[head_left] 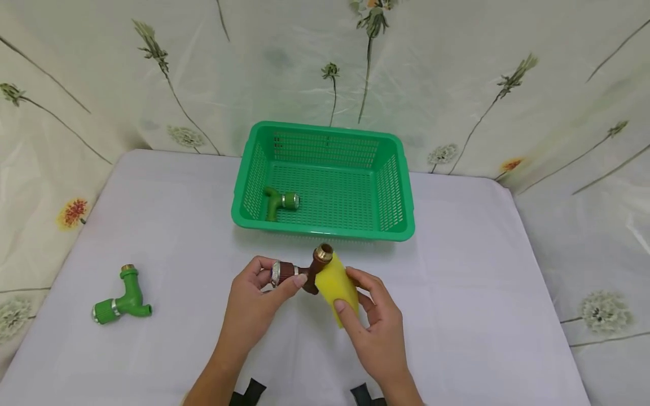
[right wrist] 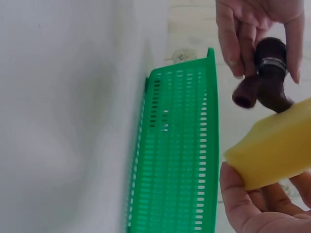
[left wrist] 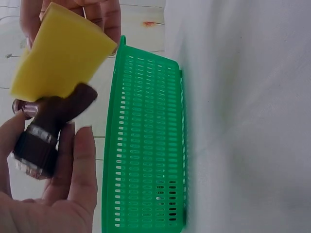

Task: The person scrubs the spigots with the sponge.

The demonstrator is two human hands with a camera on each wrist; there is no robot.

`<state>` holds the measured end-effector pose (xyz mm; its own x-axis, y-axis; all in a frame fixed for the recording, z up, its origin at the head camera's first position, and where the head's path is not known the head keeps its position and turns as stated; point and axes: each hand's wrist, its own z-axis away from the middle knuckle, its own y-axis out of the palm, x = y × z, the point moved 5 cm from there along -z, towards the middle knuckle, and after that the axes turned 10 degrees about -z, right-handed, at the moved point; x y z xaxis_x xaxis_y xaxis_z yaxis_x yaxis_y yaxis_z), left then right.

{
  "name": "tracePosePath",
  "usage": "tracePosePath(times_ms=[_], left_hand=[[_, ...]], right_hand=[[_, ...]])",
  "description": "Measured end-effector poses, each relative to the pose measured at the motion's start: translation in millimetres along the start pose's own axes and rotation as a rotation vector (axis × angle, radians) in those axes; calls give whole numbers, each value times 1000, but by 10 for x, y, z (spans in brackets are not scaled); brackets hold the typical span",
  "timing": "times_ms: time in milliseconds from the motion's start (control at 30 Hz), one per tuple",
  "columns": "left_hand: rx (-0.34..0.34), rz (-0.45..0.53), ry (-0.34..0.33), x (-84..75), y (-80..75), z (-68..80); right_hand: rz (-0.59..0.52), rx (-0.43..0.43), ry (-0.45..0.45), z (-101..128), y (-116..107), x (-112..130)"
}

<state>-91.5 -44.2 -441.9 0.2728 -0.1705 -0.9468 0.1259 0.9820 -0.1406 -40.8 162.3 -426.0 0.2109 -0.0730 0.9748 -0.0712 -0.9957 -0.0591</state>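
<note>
Holding brown tap (head_left: 304,272) above desk (head_left: 482,293), left hand (head_left: 256,299) fingers clamp its knob; right hand (head_left: 373,330) fingers pinch yellow sponge (head_left: 337,285) against it, near green basket (head_left: 325,228) front rim. Bare desk both sides; no writing legible.

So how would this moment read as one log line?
left hand: holds brown tap | right hand: presses sponge on tap | basket: one green tap
</note>
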Motion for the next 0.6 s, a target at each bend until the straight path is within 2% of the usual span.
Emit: tracePosePath(times_ms=[133, 233, 333, 433, 533, 600], left_hand=[[101, 55, 4, 3, 74, 2], [136, 26, -7, 9, 93, 8], [124, -79, -25, 18, 80, 20], [82, -164, -33, 23, 60, 33], [25, -193, -30, 30, 44, 33], [-14, -210, -25, 31, 35, 28]], right_hand=[[2, -26, -10, -22, -16, 15], [100, -35, -61, -11, -12, 20], [280, -42, -185, 26, 11, 49], [497, -29, -335, 91, 77, 96], [660, 16, -404, 168, 152, 123], [730, 52, -430, 213, 186, 139]])
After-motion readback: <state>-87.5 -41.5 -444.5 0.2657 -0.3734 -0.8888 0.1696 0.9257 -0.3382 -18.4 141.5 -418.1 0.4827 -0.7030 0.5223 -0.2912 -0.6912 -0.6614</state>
